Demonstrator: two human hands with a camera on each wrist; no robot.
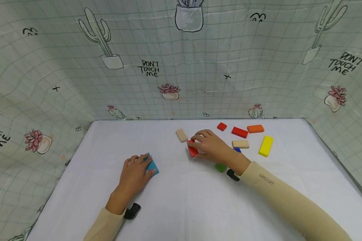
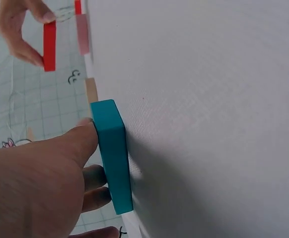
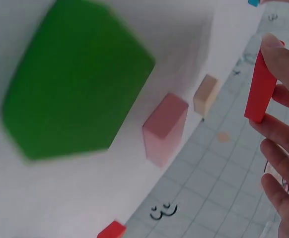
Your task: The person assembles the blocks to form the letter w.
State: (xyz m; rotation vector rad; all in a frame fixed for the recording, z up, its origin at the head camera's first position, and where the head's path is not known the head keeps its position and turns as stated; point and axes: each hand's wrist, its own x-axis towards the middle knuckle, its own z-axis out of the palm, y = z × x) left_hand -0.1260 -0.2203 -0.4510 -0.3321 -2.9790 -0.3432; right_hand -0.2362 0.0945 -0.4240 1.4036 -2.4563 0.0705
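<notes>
My left hand (image 1: pixel 135 174) grips a teal block (image 1: pixel 152 167) on the left half of the white table. In the left wrist view the teal block (image 2: pixel 113 153) stands on its narrow side, fingers and thumb against it. My right hand (image 1: pixel 212 146) pinches a red block (image 1: pixel 192 149) between thumb and fingertips. Seen from the right wrist, that red block (image 3: pixel 261 89) is held clear of the tabletop. Close behind it lies a light wooden block (image 1: pixel 181 135). A green block (image 1: pixel 220 167) sits under the right wrist, and a pink block (image 3: pixel 165 124) shows only in the wrist views.
Beyond the right hand lie a small red block (image 1: pixel 222 126), another red block (image 1: pixel 239 132), an orange block (image 1: pixel 255 129), a second wooden block (image 1: pixel 240 144) and a yellow block (image 1: pixel 265 146). The forearm partly covers a blue block (image 1: pixel 237 150). Patterned cloth (image 1: pixel 199 67) surrounds the table.
</notes>
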